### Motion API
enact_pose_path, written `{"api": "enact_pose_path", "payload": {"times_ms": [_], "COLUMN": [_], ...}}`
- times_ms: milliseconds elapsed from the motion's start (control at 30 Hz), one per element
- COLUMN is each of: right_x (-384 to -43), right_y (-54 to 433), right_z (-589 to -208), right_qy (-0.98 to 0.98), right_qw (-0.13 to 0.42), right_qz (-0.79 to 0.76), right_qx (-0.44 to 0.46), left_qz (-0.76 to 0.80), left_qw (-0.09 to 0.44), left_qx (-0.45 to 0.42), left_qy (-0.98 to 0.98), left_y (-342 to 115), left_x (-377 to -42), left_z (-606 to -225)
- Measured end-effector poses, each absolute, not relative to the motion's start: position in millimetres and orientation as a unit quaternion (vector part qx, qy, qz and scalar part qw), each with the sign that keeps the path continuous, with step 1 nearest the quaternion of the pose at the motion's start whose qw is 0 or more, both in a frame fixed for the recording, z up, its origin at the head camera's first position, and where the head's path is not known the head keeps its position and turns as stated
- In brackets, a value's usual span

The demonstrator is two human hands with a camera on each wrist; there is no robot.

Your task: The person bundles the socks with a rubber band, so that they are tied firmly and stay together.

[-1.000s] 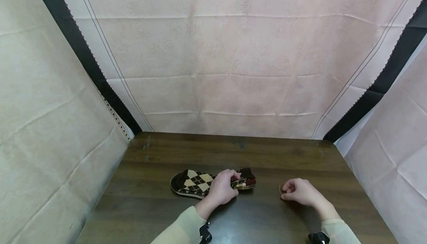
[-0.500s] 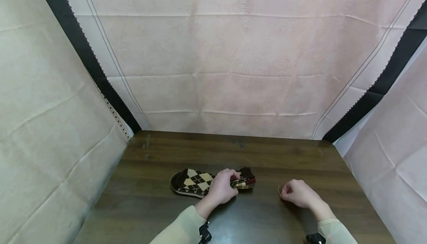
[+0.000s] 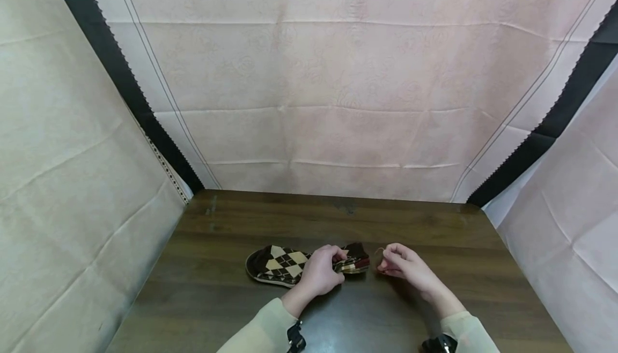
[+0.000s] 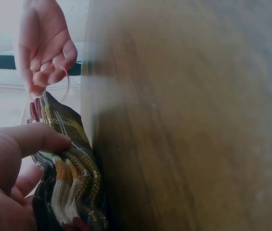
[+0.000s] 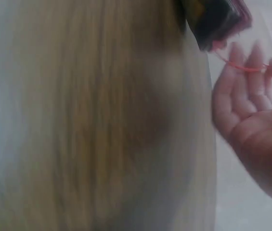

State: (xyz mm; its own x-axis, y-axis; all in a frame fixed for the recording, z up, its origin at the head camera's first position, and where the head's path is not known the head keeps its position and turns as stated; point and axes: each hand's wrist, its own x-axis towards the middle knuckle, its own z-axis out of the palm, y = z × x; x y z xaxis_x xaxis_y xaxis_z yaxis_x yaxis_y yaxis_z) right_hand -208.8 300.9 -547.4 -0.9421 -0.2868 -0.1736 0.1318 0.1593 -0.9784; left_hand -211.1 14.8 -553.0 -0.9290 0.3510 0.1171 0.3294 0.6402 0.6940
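Observation:
A stack of argyle and striped socks [image 3: 282, 263] lies crosswise on the wooden table, dark brown with cream diamonds at its left part. My left hand [image 3: 319, 272] grips it across the middle, thumb and fingers on either side of the folded layers [image 4: 73, 168]. Just off the right end of the stack, my right hand [image 3: 407, 267] holds a thin red loop, like a rubber band [image 5: 244, 69], at its fingertips. The loop hangs close by the dark red sock edges [image 5: 244, 17] in the right wrist view; part of it is hidden by the fingers.
The brown wooden table [image 3: 232, 315] reaches back to a pale cloth wall [image 3: 338, 85]. More pale cloth hangs at the left [image 3: 72, 208] and right [image 3: 569, 197], with black strips along the corners. A dark wrist strap [image 3: 295, 337] sits at the left sleeve.
My right hand has moved left with the red band, from well right of the socks to their right end, and its fingers have spread somewhat. My left hand and the socks have stayed put.

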Motion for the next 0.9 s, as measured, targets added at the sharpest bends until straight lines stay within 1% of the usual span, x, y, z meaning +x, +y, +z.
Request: {"api": "enact_pose_path", "payload": {"times_ms": [233,433,567,667,733,900], "right_x": [-213,-214,-215,-215,-215,-215], "right_y": [285,289,296,298,298,298], "right_z": [-555,-556,-558,-559,-560,-563], "right_qy": [0.643,0.531,0.531,0.561,0.577,0.586], "right_qw": [0.156,0.145,0.148,0.135,0.136,0.156], "right_qz": [-0.749,-0.834,-0.833,-0.816,-0.806,-0.795], "right_qx": [-0.027,-0.030,-0.039,-0.023,-0.015,-0.014], "left_qz": [0.386,0.384,0.386,0.386,0.385,0.381], "left_qw": [0.017,0.016,0.015,0.013,0.011,0.006], "left_qx": [0.184,0.183,0.184,0.188,0.190,0.188], "left_qy": [0.904,0.905,0.904,0.903,0.903,0.905], "left_y": [13,15,16,16,16,16], "left_x": [-212,-214,-214,-214,-213,-214], "left_z": [-555,-555,-555,-555,-555,-556]}}
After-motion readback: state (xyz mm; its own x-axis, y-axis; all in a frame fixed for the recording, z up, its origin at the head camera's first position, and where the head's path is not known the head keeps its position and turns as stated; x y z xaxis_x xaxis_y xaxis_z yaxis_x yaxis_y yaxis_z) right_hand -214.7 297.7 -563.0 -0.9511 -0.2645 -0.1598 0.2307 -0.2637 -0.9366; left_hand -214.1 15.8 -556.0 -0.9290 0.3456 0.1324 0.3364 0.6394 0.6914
